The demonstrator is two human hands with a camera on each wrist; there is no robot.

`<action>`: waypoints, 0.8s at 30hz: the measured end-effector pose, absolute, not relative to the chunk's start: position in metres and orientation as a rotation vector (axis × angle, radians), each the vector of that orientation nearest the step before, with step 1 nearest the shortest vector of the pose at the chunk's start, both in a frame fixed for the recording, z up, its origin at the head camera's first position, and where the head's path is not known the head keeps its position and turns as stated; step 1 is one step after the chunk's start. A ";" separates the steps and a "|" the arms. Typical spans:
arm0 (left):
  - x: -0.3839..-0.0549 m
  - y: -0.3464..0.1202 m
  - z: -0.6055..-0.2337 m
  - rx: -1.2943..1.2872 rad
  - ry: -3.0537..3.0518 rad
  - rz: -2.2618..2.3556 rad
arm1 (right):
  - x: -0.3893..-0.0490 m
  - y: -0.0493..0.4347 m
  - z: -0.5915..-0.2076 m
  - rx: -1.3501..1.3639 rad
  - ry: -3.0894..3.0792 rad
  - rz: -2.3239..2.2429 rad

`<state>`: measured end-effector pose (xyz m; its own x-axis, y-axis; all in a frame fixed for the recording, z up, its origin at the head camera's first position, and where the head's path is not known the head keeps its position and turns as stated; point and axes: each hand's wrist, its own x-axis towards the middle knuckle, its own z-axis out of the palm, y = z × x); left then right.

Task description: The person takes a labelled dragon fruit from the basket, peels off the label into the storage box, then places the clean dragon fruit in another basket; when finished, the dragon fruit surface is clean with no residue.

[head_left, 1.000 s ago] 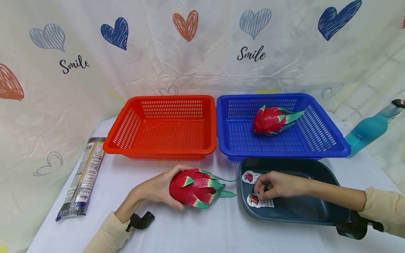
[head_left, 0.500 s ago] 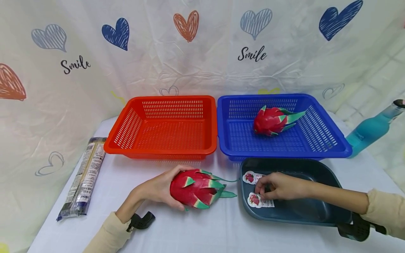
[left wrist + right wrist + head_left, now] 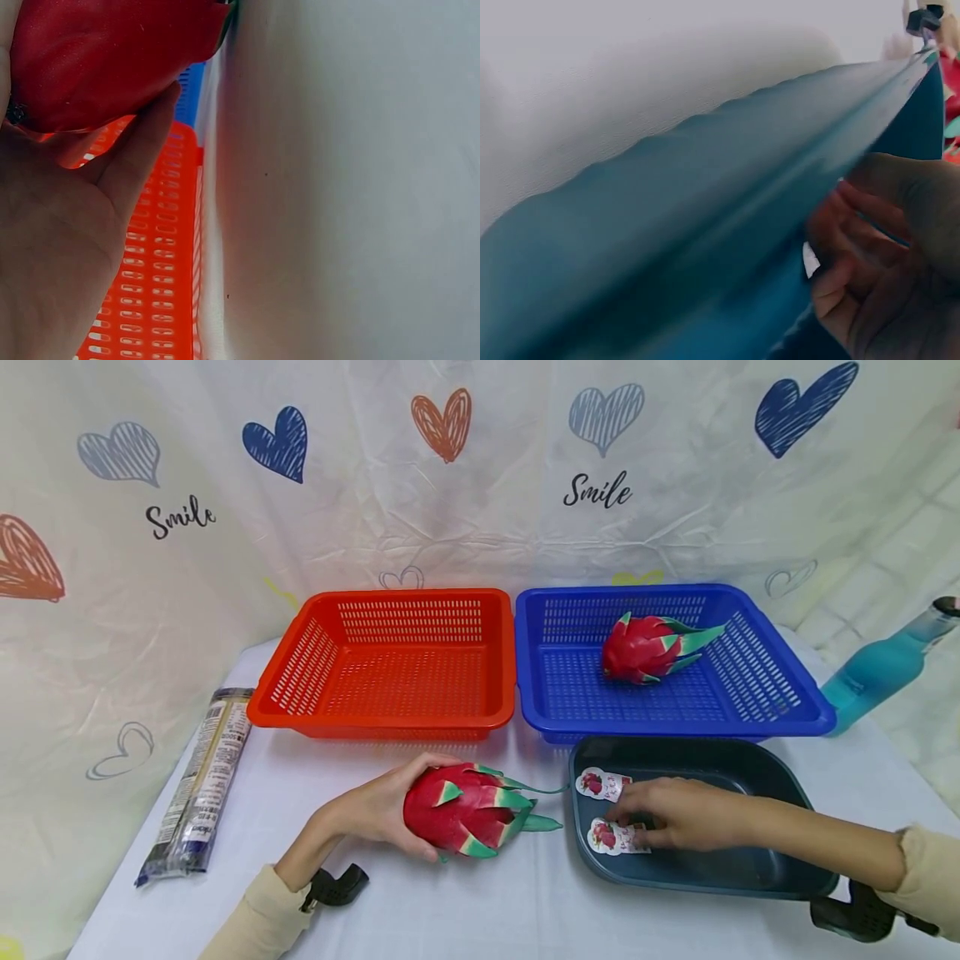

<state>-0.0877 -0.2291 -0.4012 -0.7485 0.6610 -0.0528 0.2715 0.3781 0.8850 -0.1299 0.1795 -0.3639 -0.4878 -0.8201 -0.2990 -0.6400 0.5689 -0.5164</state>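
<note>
My left hand (image 3: 382, 806) grips a red dragon fruit (image 3: 465, 810) with green-tipped scales, thumb and fingers on either side of its blunt end. In the left wrist view the dragon fruit (image 3: 97, 60) lies against the palm and fingers. My right hand (image 3: 675, 814) reaches into the dark blue-grey tray (image 3: 750, 877), its fingers bent, thumb and forefinger apart. Two small white labels with a dragon fruit picture lie there: the upper label (image 3: 600, 783) beside the fingers, the lower label (image 3: 611, 837) right at the thumb. In the right wrist view, the tray wall (image 3: 705, 202) hides the fingertips.
A red basket (image 3: 405, 722) and a blue basket (image 3: 675, 725) stand side by side behind. Another dragon fruit (image 3: 648, 647) lies in the blue one. A long clear-wrapped packet (image 3: 198, 785) is at left, a turquoise bottle (image 3: 873, 668) at right.
My right hand has shifted slightly right and toward me, its thumb spreading from the forefinger and reaching the lower label. The left hand keeps its hold on the dragon fruit.
</note>
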 end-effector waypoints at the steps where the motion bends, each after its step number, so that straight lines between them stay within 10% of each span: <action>1: -0.088 -0.229 -0.401 0.808 2.244 1.327 | -0.129 0.179 -0.362 -1.153 2.297 -0.433; 24: -0.088 -0.228 -0.401 0.845 2.224 1.331 | -0.123 0.156 -0.353 -1.152 2.337 -0.039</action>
